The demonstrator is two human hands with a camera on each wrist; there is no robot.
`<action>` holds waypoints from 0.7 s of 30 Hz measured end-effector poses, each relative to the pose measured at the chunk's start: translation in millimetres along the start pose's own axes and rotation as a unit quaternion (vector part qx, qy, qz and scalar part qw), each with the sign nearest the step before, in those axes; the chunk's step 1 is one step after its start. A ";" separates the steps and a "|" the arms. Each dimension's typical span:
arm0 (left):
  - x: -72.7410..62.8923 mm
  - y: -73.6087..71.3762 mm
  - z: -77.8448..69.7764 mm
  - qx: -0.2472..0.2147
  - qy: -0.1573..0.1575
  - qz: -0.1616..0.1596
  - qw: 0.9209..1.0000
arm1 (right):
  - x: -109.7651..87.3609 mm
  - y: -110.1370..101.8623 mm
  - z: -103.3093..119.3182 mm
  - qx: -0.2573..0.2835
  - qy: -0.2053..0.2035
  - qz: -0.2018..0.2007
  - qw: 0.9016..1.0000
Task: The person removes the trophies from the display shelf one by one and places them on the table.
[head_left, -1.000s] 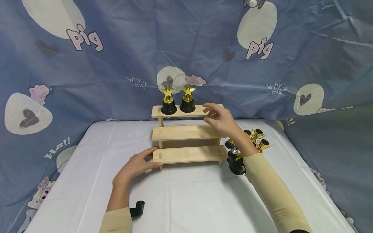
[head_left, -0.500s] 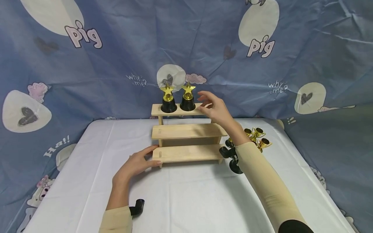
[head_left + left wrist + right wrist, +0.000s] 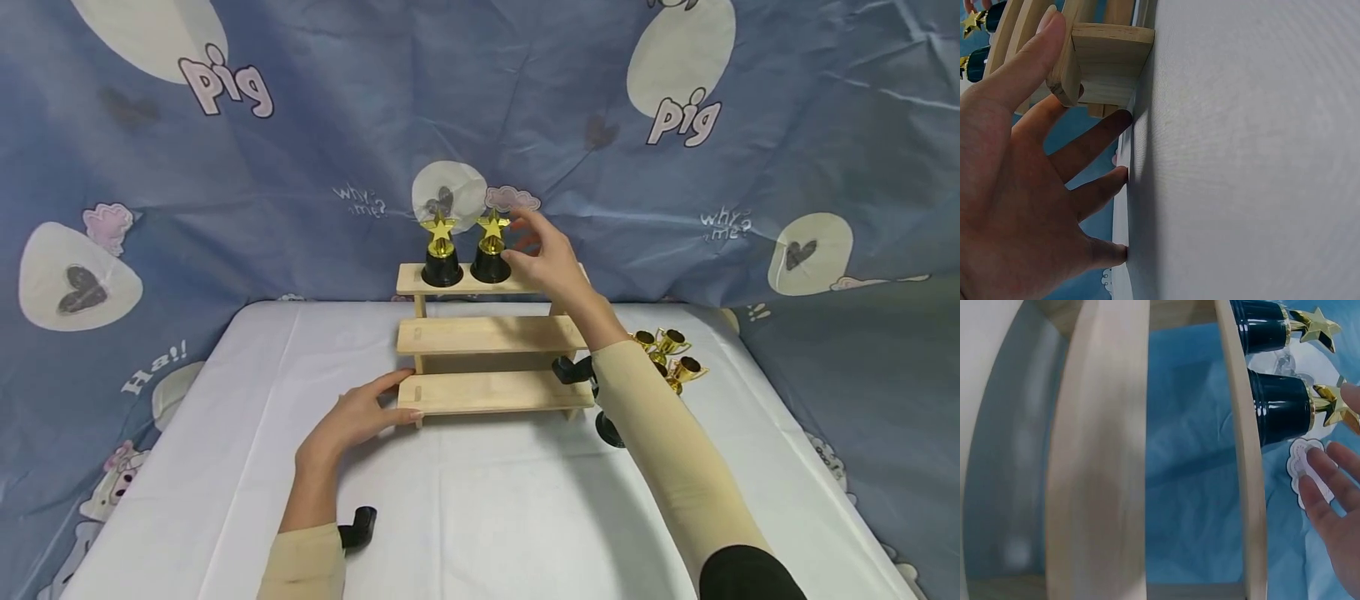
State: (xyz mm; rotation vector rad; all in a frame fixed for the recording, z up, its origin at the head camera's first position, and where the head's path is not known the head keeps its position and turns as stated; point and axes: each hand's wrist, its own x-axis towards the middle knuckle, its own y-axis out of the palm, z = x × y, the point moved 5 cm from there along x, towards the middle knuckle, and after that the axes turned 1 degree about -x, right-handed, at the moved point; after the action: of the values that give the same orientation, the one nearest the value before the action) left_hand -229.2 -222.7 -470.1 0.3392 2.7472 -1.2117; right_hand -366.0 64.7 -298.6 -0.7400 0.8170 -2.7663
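Two star trophies stand upright on the top tier of a three-tier wooden display stand (image 3: 495,335). Each has a gold star on a black base. Beside the right-hand star trophy (image 3: 491,262) is my right hand (image 3: 551,258), thumb and fingers parted; in the right wrist view the thumb tip overlaps the star and the other fingers are spread below it. The left-hand star trophy (image 3: 441,265) stands apart from it. My left hand (image 3: 360,417) grips the left end of the bottom tier between thumb and index finger, the other fingers spread toward the cloth (image 3: 1241,156).
Several small gold cup trophies (image 3: 671,342) stand right of the stand, partly hidden by the right sleeve (image 3: 667,442). A black round base (image 3: 609,429) shows near that forearm. Behind the stand hangs a blue printed curtain (image 3: 300,167).
My right hand has moved up and left along the top tier to the right-hand star trophy. The left hand keeps its grip on the stand. The head view shifts slightly.
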 end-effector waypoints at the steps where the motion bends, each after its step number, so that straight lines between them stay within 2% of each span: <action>1: 0.1 -0.2 0.7 0.000 -0.001 0.001 1.000 | 2.3 1.1 -0.2 0.001 0.001 -0.001 1.000; 16: -1.3 -2.9 5.1 0.002 -0.003 -0.009 1.000 | 19.0 15.2 10.0 0.016 0.013 0.009 1.000; 21: -0.9 -1.7 4.0 0.001 0.004 -0.009 1.000 | 19.5 14.4 9.9 0.013 0.004 -0.018 1.000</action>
State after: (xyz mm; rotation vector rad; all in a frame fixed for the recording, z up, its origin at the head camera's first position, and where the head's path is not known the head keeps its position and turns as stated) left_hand -228.6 -226.9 -471.4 0.3205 2.7613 -1.2197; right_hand -377.7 42.5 -291.2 -0.7460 0.7758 -2.8091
